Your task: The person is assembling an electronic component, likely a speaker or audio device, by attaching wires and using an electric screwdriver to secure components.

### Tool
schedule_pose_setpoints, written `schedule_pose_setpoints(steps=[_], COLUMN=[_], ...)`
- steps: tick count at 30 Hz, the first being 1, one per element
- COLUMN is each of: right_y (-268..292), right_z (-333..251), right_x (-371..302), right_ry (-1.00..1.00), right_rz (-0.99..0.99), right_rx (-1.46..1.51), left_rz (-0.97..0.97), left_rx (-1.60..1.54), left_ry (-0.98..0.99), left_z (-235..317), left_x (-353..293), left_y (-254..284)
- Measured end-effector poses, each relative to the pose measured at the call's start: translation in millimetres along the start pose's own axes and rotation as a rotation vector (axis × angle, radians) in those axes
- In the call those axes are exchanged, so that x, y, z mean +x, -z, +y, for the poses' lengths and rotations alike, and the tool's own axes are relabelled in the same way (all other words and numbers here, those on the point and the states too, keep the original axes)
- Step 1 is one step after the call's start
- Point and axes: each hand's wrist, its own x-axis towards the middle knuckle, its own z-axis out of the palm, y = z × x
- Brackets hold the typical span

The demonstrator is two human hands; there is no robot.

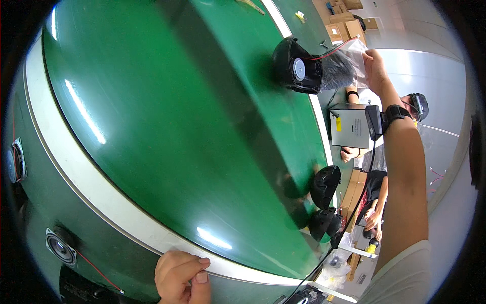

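Observation:
My right hand (375,71) reaches far up the right side, its fingers closed on the top of a clear plastic bag (338,70) with dark grey material inside. Against the bag stands a black rounded housing (284,60) on the green conveyor belt (177,126). Inside its open side shows a pale round disc (299,69), and a red wire (336,48) runs out over the bag. Low in the view, my left hand (178,276) is curled by the belt's white edge, thumb and finger close together; nothing shows between them.
Two black housing pieces (325,186) sit at the belt's right edge. Loose speakers (61,247) with wires lie at lower left. Across the belt, people work beside a metal box (350,126) and cardboard boxes (349,30). A black cable (368,172) hangs along my right arm.

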Motion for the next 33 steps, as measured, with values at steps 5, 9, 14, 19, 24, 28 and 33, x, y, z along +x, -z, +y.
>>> schedule_pose_setpoints(steps=[5, 9, 14, 19, 24, 28, 33], right_y=[15.6, -25.8, 0.5, 34.5, 17.0, 6.5, 29.0], right_z=[29.5, 27.3, 61.2, 76.0, 66.1, 56.5, 47.7], right_x=[47.0, 35.7, 79.8, 113.6, 95.5, 69.9, 67.8], right_ry=[0.039, 0.067, 0.509, 0.779, 0.803, 0.730, 0.356], right_rz=[0.105, 0.064, 0.217, 0.221, 0.189, 0.233, 0.105], right_rx=[-0.207, -0.400, -0.884, -1.666, -1.766, -1.564, -0.738], left_rz=[-0.035, -0.039, -0.039, -0.056, 0.038, 0.013, -0.072], left_rx=[-0.050, -0.065, -0.073, -0.069, 0.025, 0.063, -0.014], left_ry=[-0.009, -0.016, -0.001, -0.007, 0.053, 0.001, -0.039], left_z=[-0.3, -4.1, -9.5, -12.8, -19.0, -20.7, -9.3], left_x=[2.6, 7.0, 1.3, 1.3, -18.6, -19.9, -7.8], left_y=[6.3, 7.2, 5.5, 1.2, -7.7, -8.8, -3.2])
